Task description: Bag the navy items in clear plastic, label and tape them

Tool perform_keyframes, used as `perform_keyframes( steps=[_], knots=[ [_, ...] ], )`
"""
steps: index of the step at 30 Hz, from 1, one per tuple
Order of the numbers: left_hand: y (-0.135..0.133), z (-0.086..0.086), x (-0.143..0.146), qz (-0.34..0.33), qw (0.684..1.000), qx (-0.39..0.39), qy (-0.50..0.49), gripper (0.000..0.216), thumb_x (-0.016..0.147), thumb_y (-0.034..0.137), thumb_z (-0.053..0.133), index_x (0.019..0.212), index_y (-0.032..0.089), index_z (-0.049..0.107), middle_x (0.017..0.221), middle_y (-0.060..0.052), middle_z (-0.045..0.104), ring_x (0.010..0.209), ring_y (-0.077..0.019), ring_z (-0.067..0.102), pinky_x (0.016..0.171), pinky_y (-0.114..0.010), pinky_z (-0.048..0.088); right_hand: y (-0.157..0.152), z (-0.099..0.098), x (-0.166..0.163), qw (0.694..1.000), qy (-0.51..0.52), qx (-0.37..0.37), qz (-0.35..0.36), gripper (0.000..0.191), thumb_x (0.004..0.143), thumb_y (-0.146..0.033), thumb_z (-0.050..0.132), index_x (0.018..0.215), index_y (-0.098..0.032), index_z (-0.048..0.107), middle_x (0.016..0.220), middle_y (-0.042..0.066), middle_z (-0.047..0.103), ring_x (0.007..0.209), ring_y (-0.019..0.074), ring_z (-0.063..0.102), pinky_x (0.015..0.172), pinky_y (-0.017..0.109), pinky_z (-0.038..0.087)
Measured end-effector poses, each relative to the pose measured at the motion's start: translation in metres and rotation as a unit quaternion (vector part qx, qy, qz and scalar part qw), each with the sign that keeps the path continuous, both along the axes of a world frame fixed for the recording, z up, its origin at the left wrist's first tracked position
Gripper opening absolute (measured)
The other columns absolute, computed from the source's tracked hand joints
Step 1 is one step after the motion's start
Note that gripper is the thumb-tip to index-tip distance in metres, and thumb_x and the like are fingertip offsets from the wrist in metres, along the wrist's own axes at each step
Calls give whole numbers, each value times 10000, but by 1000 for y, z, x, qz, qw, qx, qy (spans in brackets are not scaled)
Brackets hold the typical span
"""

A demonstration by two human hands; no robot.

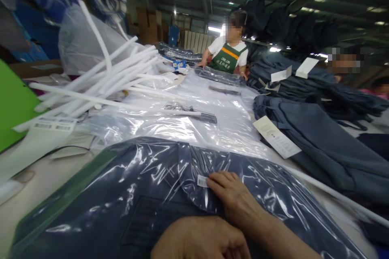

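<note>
A dark blue folded garment in a clear plastic bag (146, 202) lies right in front of me on the table. My right hand (232, 198) rests flat on the bag with its fingers stretched out, the fingertips touching a small white label (202, 181) on the plastic. My left hand (200, 239) is at the bottom edge of the view, over the near end of the bag. Its fingers are curled under, and whatever they hold is hidden.
A stack of empty clear bags (194, 125) lies beyond the garment. White plastic rods (106, 77) are piled at the left beside a green board (12, 105). Navy garments with paper tags (319, 145) are heaped at the right. A person in a green apron (229, 54) works at the far end.
</note>
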State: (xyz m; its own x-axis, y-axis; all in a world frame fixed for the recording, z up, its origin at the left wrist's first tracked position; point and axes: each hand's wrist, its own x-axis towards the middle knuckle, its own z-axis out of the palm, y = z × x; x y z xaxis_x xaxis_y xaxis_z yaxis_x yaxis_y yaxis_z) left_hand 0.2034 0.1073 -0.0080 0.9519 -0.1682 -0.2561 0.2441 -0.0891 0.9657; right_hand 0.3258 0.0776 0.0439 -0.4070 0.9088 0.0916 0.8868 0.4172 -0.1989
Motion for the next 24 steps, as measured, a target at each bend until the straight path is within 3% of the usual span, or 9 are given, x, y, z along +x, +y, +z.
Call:
perform_keyframes(
  steps=[3, 6, 9, 12, 16, 18, 20, 22, 24],
  knots=[
    [2, 22, -21, 50, 994, -95, 7, 379, 684, 448, 735, 941, 178, 661, 770, -4, 629, 609, -113, 577, 579, -214, 474, 0, 9, -3, 999, -16, -39, 5, 426, 871, -72, 501, 1277, -193, 546, 1313, 68, 582, 1180, 254, 502, 987, 474, 384],
    [4, 37, -34, 76, 980, -185, 7, 541, 580, 584, 792, 903, 170, 663, 760, -17, 646, 607, -108, 587, 578, -205, 487, -27, 18, -1, 995, -48, -42, -79, 300, 912, -108, 475, 1151, -202, 629, 1207, 50, 651, 1148, 222, 543, 1060, 482, 315],
    [7, 44, -38, 119, 975, -184, -25, 558, 588, 615, 770, 858, 137, 671, 754, -79, 678, 637, -155, 630, 580, -243, 511, -82, 14, -3, 986, -70, 30, -146, 323, 960, -160, 391, 1214, -184, 589, 1229, 83, 631, 1138, 209, 560, 1026, 445, 371],
    [6, 47, -38, 207, 966, -137, -75, 568, 656, 657, 651, 842, 121, 659, 750, -114, 681, 608, -175, 629, 569, -282, 518, -134, -8, -11, 976, -113, 104, -154, 381, 987, -298, 374, 1331, -193, 497, 1347, 103, 549, 1230, 261, 502, 996, 483, 398],
    [-19, 43, -57, 364, 921, 13, -142, 422, 798, 509, 550, 990, 146, 645, 925, -116, 682, 830, -212, 644, 830, -393, 523, -157, -34, -19, 966, -128, 150, -167, 400, 984, -350, 399, 1345, -205, 491, 1382, 92, 519, 1290, 283, 443, 1046, 503, 349],
    [-39, 35, -79, 397, 899, 96, -158, 323, 796, 371, 598, 1035, 166, 666, 1130, -128, 650, 1101, -269, 569, 1052, -490, 374, -158, -36, -20, 962, -105, 182, -173, 379, 992, -340, 378, 1308, -193, 527, 1344, 97, 551, 1260, 272, 475, 1039, 479, 364],
    [-60, 23, -104, 401, 866, 247, -167, 315, 824, 276, 583, 1117, 192, 663, 1311, -120, 569, 1292, -308, 424, 1146, -557, 185, -158, -35, -23, 955, -88, 236, -155, 355, 996, -296, 367, 1260, -157, 559, 1284, 118, 590, 1208, 255, 518, 1017, 444, 390],
    [-75, 11, -126, 380, 793, 448, -163, 365, 888, 226, 508, 1241, 221, 599, 1389, -113, 511, 1339, -320, 377, 1138, -604, 173, -161, -33, -29, 952, -77, 279, -102, 324, 988, -222, 377, 1234, -135, 568, 1250, 128, 607, 1179, 227, 538, 1007, 407, 400],
    [-85, 2, -141, 347, 701, 605, -150, 398, 925, 212, 458, 1315, 236, 533, 1408, -120, 491, 1320, -327, 411, 1093, -614, 284, -164, -33, -39, 954, -69, 289, -33, 309, 975, -186, 404, 1235, -162, 569, 1259, 105, 607, 1192, 212, 530, 1011, 402, 399]
  ],
)
